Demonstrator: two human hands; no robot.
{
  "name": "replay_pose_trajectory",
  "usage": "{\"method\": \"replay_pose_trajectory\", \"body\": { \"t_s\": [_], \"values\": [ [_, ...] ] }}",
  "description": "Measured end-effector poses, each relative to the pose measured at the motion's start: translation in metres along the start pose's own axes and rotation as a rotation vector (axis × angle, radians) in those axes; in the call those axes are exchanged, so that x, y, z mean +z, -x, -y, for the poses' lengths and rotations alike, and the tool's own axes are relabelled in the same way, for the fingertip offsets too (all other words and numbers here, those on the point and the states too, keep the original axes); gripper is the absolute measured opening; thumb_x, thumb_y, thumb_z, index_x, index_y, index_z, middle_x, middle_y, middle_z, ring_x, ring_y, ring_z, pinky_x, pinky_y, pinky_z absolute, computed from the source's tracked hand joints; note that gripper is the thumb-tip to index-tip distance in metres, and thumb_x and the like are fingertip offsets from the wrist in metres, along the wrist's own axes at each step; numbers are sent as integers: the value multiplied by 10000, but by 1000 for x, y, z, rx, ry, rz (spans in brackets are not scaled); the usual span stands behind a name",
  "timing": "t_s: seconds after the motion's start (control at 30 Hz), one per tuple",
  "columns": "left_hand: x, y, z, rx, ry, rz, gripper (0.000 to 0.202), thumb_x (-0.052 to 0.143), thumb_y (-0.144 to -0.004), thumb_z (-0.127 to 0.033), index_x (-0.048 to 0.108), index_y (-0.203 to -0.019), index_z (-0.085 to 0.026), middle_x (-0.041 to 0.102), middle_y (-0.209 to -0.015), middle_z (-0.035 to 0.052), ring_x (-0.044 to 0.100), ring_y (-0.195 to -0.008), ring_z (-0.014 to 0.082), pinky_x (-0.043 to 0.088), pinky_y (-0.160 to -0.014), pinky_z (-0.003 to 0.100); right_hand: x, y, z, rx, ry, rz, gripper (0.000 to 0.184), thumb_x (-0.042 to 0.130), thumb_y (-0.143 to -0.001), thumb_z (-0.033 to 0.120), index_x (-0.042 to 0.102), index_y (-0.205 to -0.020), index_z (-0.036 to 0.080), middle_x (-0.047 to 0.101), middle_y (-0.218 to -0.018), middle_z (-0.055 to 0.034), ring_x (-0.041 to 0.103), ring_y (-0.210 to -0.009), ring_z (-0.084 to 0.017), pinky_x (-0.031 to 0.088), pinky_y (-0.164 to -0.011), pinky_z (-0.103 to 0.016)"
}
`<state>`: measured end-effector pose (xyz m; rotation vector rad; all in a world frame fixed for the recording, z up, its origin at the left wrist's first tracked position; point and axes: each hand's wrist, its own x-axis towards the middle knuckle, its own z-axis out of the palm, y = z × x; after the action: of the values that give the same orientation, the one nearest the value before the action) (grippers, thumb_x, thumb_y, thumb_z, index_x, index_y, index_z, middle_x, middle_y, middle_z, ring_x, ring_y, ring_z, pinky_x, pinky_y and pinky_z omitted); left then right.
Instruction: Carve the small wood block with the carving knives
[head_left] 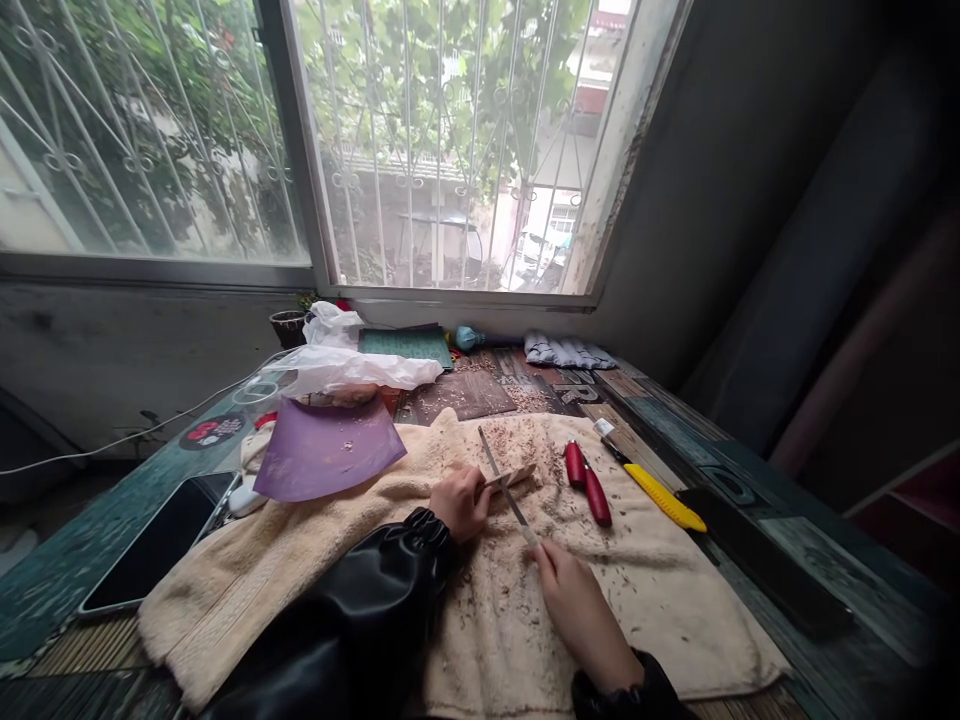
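Observation:
My left hand (459, 502) is closed around a small piece of wood (516, 477) lying on a beige towel (675, 610). My right hand (574, 605) grips the near end of a long thin metal file (504, 485), which crosses over the wood piece. Wood shavings are scattered over the towel around both hands. Both forearms wear black sleeves.
A red-handled tool (587, 482) and a yellow utility knife (660, 494) lie right of the hands. A purple sheet (326, 450), white plastic bag (352, 368) and green cutting mat (405, 345) sit behind. A tablet (157, 545) lies at left, a dark bar (765, 565) at right. A barred window stands beyond.

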<state>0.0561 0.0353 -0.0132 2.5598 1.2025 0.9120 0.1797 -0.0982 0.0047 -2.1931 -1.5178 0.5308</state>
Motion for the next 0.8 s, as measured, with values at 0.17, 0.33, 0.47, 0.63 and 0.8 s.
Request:
{"method": "replay_pose_trajectory", "body": {
  "t_s": [0.17, 0.33, 0.47, 0.63, 0.8],
  "values": [
    [-3, -1, 5, 88, 87, 33, 130, 445, -781, -277, 508, -706, -190, 563, -705, 15, 508, -632, 120, 369, -562, 221, -1, 12, -10, 39, 58, 5, 296, 245, -860, 292, 494, -719, 218, 614, -681, -24, 562, -670, -154, 310, -566, -220],
    [-5, 0, 5, 182, 130, 92, 97, 462, -767, -255, 527, -726, -197, 569, -706, 12, 510, -640, 120, 374, -574, 225, 1, -21, 11, 13, 113, -18, 298, 249, -865, 257, 536, -808, 201, 621, -734, -53, 558, -686, -151, 296, -564, -220],
    [-3, 1, 3, 59, 54, 56, 123, 432, -782, -278, 505, -736, -191, 568, -715, 22, 512, -640, 133, 368, -565, 240, 2, -37, 24, 4, 111, -14, 295, 255, -863, 242, 540, -818, 187, 622, -769, -68, 561, -712, -150, 287, -565, -220],
    [-3, 0, 4, 8, 2, 24, 112, 440, -772, -281, 468, -710, -192, 558, -705, 20, 511, -650, 143, 356, -562, 244, 3, -2, 8, 28, 132, 45, 290, 221, -863, 263, 504, -830, 207, 617, -747, -65, 570, -717, -168, 280, -557, -234],
    [-5, -2, 8, 47, 46, 37, 113, 438, -778, -279, 457, -709, -192, 553, -715, 12, 500, -646, 129, 359, -572, 231, 0, 30, -12, 109, 99, 123, 301, 173, -865, 300, 453, -778, 230, 615, -696, -51, 582, -704, -190, 293, -571, -246]
  ]
}}
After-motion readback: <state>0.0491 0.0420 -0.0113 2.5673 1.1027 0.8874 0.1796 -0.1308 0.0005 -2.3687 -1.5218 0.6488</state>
